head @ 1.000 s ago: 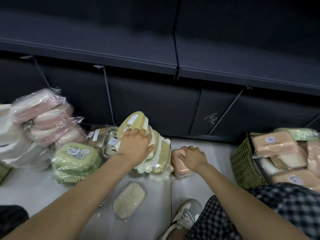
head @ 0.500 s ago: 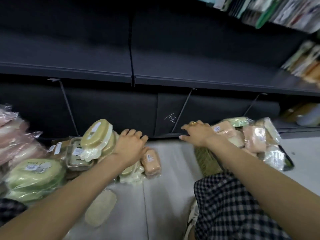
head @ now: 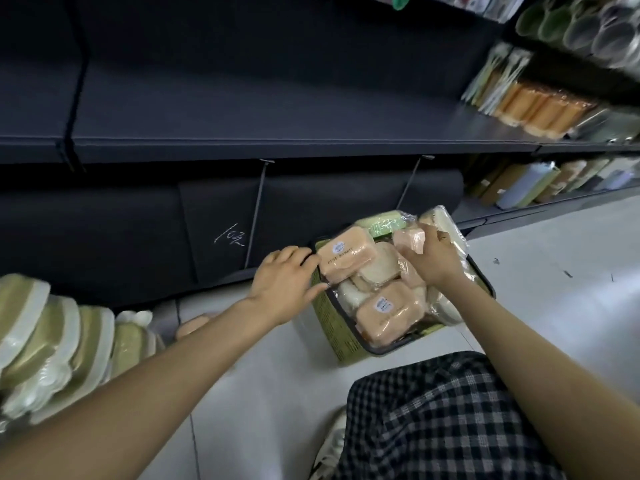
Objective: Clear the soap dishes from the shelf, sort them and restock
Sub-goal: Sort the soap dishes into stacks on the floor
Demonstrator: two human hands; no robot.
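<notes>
– Where are the soap dishes?

– Most of the wrapped ones sit piled in a green basket [head: 334, 327] on the floor [head: 540, 299], right of centre and just in front of the dark shelf [head: 277, 147]. On top at the far left corner lies a peach dish [head: 344, 259] with a round sticker; another peach dish [head: 388, 311] lies at the near edge, with pale ones between them.

– And the hands?

– The left hand [head: 282, 284] rests on the basket's far left corner, fingers fairly straight and spread, fingertips at the black rim [head: 346, 318] beside the stickered dish. The right hand [head: 434, 256] is over the far right part of the pile, fingers curled round a small peach packet [head: 410, 240]. It looks lifted a little above the others, though the blur makes that hard to confirm.

– Anything else in the basket?

– A green dish [head: 382, 220] at the far side, and a clear-wrapped pale one [head: 446, 223] sticking up at the far right behind the right hand.

– What about the left side?

– A row of olive and white dishes [head: 52, 337] leans together on the floor at the near left, and one peach dish [head: 194, 323] lies just right of them, partly behind the left forearm.

– And nearer?

– A checked garment [head: 450, 420] and a pale shoe [head: 334, 445] at the bottom. Bottles and packets [head: 540, 105] fill the shelves at the far right.
</notes>
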